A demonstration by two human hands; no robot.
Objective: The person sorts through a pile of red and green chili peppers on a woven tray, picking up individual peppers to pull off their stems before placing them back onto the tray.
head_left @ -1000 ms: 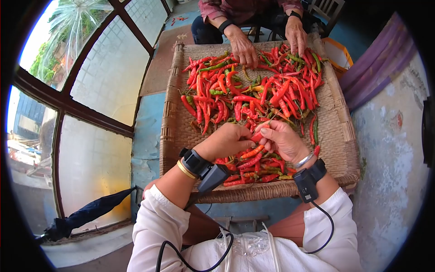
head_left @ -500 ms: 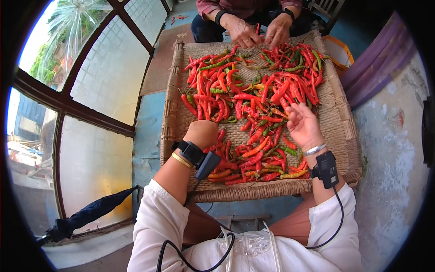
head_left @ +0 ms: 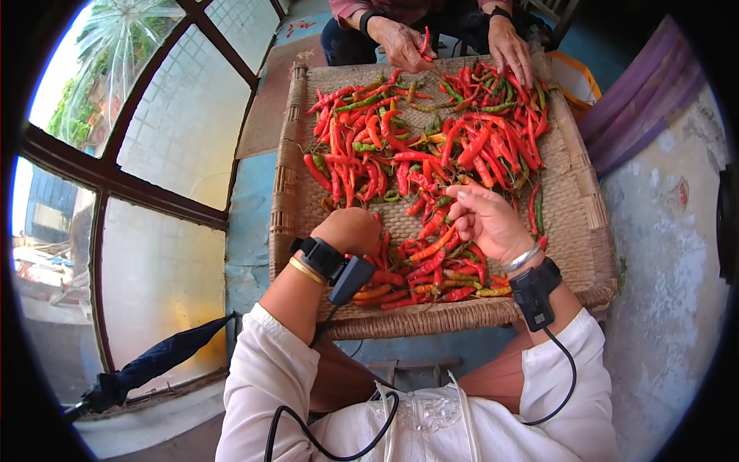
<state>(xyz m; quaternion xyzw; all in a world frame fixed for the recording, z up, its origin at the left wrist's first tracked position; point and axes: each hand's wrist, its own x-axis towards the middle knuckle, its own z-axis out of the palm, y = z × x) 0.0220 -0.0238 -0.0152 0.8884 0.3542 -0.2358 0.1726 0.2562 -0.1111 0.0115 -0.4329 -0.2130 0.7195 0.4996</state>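
Red chili peppers (head_left: 479, 150), mixed with green and yellowish ones, lie in heaps on a woven rattan surface (head_left: 566, 223). My left hand (head_left: 348, 231) is closed in a fist at the near left, with red chili peppers (head_left: 377, 245) showing at its inner side; its fingers are mostly hidden. Over the middle of the near heap, my right hand (head_left: 493, 223) has its fingers curled and thumb and forefinger pinched together; what sits in the pinch is too small to make out. Chili peppers (head_left: 435, 250) lie between my hands.
Across from me, a person's hand (head_left: 404, 46) holds up a red chili pepper (head_left: 426, 42); their other hand (head_left: 509, 48) reaches onto the far right heap. Windows and a folded dark umbrella (head_left: 158, 358) stand left. An orange-rimmed container (head_left: 581, 77) is beyond the right edge.
My right hand has moved left and inward, its spread fingers now pinched. My left hand has barely shifted. The other person's hands have separated, one lifting a red chili pepper.
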